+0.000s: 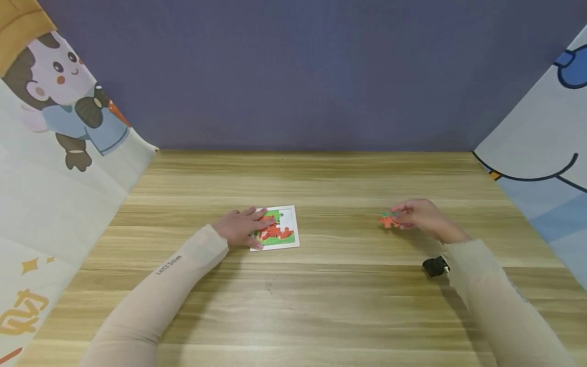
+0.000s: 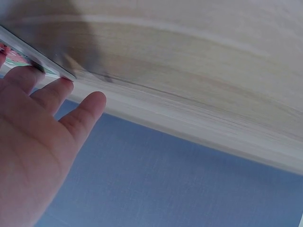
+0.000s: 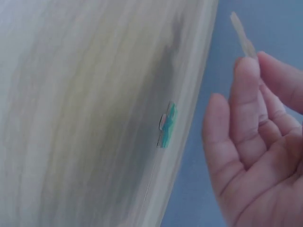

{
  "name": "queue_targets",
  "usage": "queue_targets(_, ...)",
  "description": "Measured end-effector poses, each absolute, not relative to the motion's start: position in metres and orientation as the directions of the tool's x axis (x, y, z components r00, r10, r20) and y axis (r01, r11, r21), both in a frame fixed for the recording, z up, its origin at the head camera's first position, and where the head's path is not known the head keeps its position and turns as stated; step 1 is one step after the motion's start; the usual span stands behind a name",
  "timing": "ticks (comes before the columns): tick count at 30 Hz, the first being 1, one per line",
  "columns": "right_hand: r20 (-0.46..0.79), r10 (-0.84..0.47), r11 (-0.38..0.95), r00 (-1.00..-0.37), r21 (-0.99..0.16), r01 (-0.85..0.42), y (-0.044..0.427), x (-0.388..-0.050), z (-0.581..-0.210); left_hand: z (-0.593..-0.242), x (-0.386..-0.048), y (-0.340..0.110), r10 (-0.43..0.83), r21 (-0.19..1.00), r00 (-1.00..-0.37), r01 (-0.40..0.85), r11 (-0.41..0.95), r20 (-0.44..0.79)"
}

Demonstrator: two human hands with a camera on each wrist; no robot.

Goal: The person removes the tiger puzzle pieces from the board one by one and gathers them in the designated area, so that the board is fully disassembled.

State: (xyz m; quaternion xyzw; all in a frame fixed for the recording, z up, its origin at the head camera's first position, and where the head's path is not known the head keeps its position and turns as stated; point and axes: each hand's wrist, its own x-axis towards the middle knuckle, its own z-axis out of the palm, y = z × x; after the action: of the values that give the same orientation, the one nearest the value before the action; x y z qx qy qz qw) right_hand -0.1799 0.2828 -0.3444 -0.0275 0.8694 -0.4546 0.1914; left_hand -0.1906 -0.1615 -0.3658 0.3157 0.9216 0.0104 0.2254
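Note:
On the wooden table lies a white-framed jigsaw tray (image 1: 297, 239), partly filled with green and orange pieces; its upper right part shows bare white. My left hand (image 1: 237, 228) rests on the tray's left side with spread, fairly straight fingers, hiding some of the picture. Off to the right, my right hand (image 1: 419, 219) pinches an orange puzzle piece (image 1: 388, 221) between thumb and fingers. The right wrist view shows this thin puzzle piece (image 3: 243, 35) edge-on, raised above the table. Below it a green puzzle piece (image 3: 168, 126) lies on the tabletop.
A small black object (image 1: 434, 266) is by the right sleeve cuff. Behind the wooden table (image 1: 293, 300) stands a dark blue-purple panel (image 1: 293, 76). Printed cartoon panels flank it, the left panel (image 1: 59, 204) and the right panel (image 1: 541, 127).

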Motion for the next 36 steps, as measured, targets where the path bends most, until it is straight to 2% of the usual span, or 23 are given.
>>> queue_targets(18,-0.388,-0.243,0.566,-0.889,-0.801,0.194,0.311,-0.179,-0.342,-0.363,-0.191,-0.16,0.576,0.177,-0.695,0.561,0.809,-0.431)
queue_targets(36,-0.492,-0.271,0.529,-0.827,-0.794,0.299,0.32,-0.183,-0.347,-0.365,-0.192,-0.161,0.575,0.175,-0.692,0.561,0.809,-0.437)
